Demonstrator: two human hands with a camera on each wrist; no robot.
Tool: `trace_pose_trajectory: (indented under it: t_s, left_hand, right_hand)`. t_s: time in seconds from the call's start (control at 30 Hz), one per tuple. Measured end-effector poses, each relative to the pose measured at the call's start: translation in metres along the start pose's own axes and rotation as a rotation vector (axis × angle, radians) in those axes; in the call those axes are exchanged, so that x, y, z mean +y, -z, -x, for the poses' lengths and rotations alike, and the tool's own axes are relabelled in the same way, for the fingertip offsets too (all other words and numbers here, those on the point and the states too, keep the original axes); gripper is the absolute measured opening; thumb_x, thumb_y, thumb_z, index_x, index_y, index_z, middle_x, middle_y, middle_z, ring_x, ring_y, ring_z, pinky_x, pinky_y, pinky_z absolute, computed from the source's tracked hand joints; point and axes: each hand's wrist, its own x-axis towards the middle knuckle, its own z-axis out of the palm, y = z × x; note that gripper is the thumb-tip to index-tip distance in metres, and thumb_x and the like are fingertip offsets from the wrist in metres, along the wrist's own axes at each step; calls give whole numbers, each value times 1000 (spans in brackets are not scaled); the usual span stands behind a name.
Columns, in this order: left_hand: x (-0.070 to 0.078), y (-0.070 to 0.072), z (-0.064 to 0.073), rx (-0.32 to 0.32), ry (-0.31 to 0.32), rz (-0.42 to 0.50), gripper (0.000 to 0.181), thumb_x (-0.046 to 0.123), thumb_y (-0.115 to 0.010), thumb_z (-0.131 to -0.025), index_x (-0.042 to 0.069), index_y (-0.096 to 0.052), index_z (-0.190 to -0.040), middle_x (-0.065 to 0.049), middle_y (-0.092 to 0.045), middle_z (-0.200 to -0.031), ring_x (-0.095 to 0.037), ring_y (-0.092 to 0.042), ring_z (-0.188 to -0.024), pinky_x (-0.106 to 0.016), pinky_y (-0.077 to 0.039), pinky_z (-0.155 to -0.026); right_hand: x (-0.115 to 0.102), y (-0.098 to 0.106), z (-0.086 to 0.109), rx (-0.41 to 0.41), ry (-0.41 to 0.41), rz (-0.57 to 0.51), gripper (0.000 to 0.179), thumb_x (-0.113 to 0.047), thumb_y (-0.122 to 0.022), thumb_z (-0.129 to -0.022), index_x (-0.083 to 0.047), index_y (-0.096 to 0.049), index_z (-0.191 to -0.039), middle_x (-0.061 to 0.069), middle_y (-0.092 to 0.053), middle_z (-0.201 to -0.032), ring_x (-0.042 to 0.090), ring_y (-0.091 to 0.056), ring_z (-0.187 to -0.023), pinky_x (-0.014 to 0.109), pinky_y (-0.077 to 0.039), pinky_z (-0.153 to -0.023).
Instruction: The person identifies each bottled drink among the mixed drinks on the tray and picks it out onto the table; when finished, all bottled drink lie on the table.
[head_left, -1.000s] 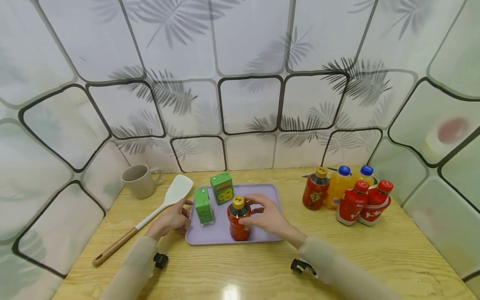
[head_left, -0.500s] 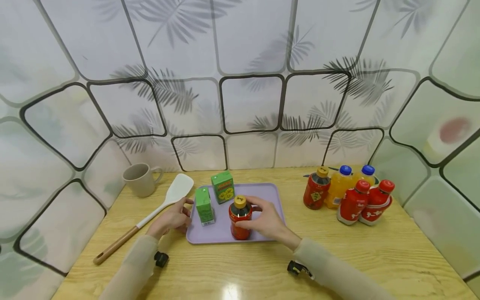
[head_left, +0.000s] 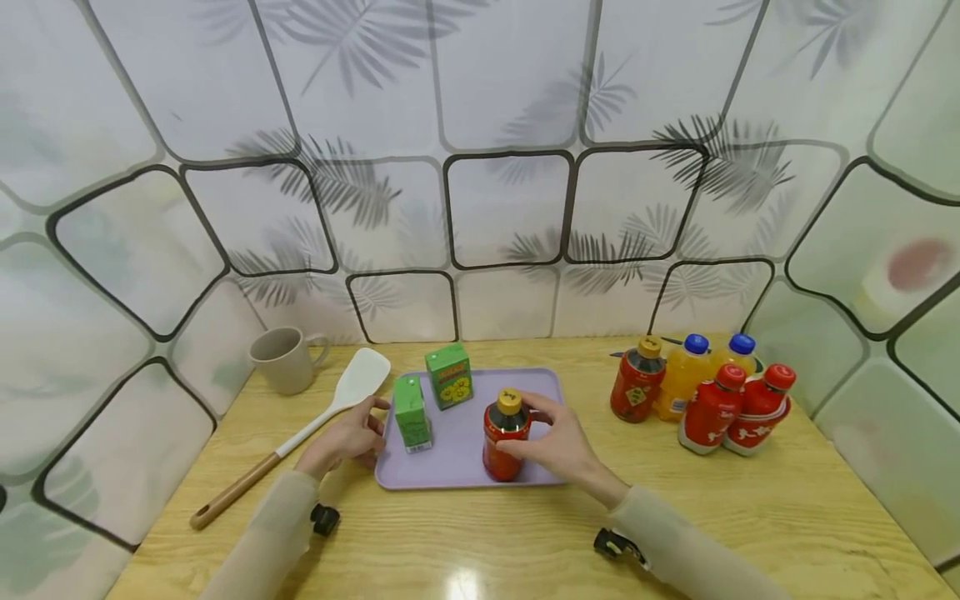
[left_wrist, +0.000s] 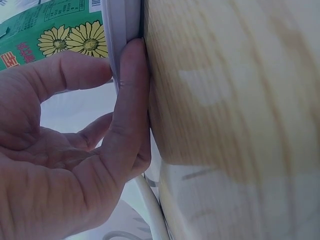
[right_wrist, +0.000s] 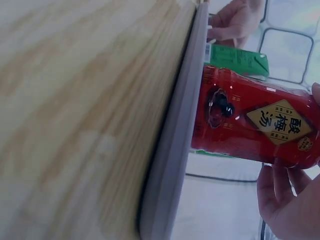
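Observation:
On the right half of a lilac tray (head_left: 457,462) stands a red-labelled drink bottle (head_left: 504,450) with a gold cap. My right hand (head_left: 566,446) grips its upper part from the right, thumb in front and fingers behind. In the right wrist view the bottle (right_wrist: 250,117) has its base at the tray. At the tray's left edge, my left hand (head_left: 345,437) pinches the rim (left_wrist: 117,30) between thumb and finger. Two green drink cartons stand on the tray: one (head_left: 412,417) beside the left hand, the other (head_left: 450,379) at the back.
A beige mug (head_left: 281,362) stands at the back left. A white spatula (head_left: 360,379) with a wooden handle lies left of the tray. To the right stand a gold-capped bottle (head_left: 637,387), two blue-capped orange drink bottles (head_left: 682,379) and two red-capped bottles (head_left: 708,417).
My right hand has slid the gold-capped bottle rightward across the tray. The left hand stays at the tray's left rim, and the cartons keep their places.

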Motion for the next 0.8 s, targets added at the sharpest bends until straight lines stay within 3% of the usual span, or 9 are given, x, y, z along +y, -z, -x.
trace_pose_trajectory:
  t_s: [0.3, 0.6, 0.8]
  left_hand:
    - [1, 0, -3, -4, 2, 8, 71, -11, -57, -71, 2, -37, -138, -15, -47, -97, -24, -56, -78, -37, -59, -57]
    - [2, 0, -1, -7, 15, -10, 70, -11, -57, -73, 3, -36, -139, -14, -47, -95, -24, -56, -78, -37, -59, -57]
    - [1, 1, 0, -11, 19, -11, 71, -9, -56, -74, 3, -36, -140, -14, -48, -95, -24, -56, -77, -36, -59, -57]
  right_hand:
    - [-2, 30, 3, 95, 33, -25, 65, -16, -86, -72, -9, -62, -131, 11, -68, -119, 26, -61, -106, 49, -50, -91]
    - [1, 58, 8, 161, 43, 1, 60, -15, -85, -73, -11, -63, -129, 8, -68, -120, 7, -59, -105, 30, -51, -89]
    - [5, 69, 13, 179, 5, 9, 60, -17, -83, -76, -11, -62, -131, 5, -67, -122, 8, -58, -105, 27, -51, -88]
